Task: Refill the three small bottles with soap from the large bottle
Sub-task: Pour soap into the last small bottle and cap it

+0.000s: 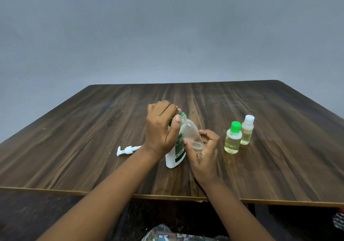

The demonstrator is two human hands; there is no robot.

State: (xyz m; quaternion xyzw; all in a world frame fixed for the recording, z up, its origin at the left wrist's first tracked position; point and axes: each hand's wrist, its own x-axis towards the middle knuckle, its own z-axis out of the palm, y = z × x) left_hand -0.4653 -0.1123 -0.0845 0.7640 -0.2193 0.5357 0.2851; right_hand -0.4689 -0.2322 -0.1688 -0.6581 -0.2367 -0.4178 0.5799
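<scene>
The little bottle in hand (189, 132) is up off the table (74, 138), right between the two hands. It is tipped over, not straight up. Its long way runs from its bottom, low on the right, up to its neck, high on the left and a bit farther away. So its top points up, left and away from the person. The right hand (204, 153) has its fingers and thumb curled round the fat bottom part and holds it. The left hand (162, 129) is bent round the top, and its thumb and fingers pinch the lid (182, 113), which is green and only peeks out past the fingers. I think the lid is being twisted off so the bottle can be filled. Only a tiny bit of yellow soap sits in its bottom. The big bottle (174, 159) stands on the table just behind and below the hands, white with a green label. Its long way goes straight up, but its mouth is hidden by the left hand, so I cannot tell if it is open. The left hand is the closer one to it. A pump (126, 150) lies flat on the table near the left wrist. Off to the right, near the right hand but not touching it, stand the green-topped bottle (232, 142) and the white-topped bottle (247, 134), side by side, upright, capped and full of yellow soap. To my eye those two are done and this one is the last.
</scene>
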